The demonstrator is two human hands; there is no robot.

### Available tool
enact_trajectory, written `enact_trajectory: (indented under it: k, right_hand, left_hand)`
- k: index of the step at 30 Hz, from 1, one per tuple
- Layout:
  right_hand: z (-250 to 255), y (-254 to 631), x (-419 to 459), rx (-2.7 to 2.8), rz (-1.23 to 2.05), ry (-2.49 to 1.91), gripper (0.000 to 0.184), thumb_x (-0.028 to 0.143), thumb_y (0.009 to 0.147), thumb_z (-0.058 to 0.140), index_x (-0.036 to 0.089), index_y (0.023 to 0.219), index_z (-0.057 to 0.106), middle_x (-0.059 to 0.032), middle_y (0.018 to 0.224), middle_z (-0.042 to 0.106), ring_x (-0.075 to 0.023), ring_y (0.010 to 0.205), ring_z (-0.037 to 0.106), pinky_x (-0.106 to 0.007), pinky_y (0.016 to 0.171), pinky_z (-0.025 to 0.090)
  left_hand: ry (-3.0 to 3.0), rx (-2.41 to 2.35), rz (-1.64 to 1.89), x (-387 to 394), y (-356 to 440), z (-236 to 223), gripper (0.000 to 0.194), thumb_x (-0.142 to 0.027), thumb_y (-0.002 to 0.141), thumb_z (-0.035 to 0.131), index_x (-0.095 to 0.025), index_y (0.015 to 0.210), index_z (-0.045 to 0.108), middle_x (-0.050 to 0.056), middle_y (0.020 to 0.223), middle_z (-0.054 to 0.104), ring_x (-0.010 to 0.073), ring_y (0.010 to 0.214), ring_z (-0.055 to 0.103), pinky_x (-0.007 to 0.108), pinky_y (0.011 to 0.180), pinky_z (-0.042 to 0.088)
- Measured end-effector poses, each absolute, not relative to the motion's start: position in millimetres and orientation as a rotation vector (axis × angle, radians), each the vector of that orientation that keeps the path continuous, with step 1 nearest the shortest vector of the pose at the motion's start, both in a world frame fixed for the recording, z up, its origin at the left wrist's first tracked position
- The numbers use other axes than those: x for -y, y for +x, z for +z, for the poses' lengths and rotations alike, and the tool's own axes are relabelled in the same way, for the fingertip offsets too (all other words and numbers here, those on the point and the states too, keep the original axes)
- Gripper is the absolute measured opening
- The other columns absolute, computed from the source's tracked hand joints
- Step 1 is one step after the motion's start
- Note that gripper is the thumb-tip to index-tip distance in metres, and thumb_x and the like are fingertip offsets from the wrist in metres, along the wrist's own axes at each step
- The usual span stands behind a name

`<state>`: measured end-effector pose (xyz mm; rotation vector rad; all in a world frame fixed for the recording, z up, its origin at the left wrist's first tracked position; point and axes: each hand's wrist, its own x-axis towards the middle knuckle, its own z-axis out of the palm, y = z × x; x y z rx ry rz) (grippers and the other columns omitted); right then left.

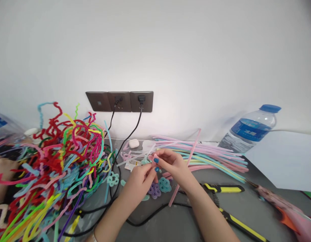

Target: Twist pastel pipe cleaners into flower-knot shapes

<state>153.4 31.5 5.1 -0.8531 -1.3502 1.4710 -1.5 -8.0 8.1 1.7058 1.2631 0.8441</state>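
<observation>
Left hand [138, 181]: your fingertips pinch the pink piece [151, 157]
Right hand [175, 166]: pinched on same piece
Pink piece: between your hands, above bench [168, 222]
Purple flower [154, 191]: on bench, beside teal flower [165, 185]

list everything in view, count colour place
Table: one, grey, bottom
Socket plates: three, brown, on wall
Cables: several, black, centre
Case: one, white, centre
Stem heap: one, multicoloured, left
Straight stems: many, pastel, centre-right
Flower shapes: several, teal and purple, centre
Bottle: one, clear and blue, right
Sprung tool: one, black-yellow, right
Glue gun: one, pink, far right
Paper: one, white, right
Left hand, right hand: two, blue-nailed, centre, holding pink piece
</observation>
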Motion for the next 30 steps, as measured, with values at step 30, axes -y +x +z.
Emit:
enact_trajectory:
  k: [30]
  right_hand:
    - [9,158,-30,1.402,1.484,-0.810,0.021,0.038,0.075,0.078,0.022,0.089,0.078,-0.0055,0.087,0.076,-0.0198,0.080,0.068,-0.031,0.072,0.056]
  left_hand:
    - [0.628,-0.813,0.965,0,-15,21,0.029,-0.036,0.071,0.082,-0.012,0.080,0.068,-0.002,0.066,0.047,0.0059,0.056,0.033,0.016,0.044,0.025]
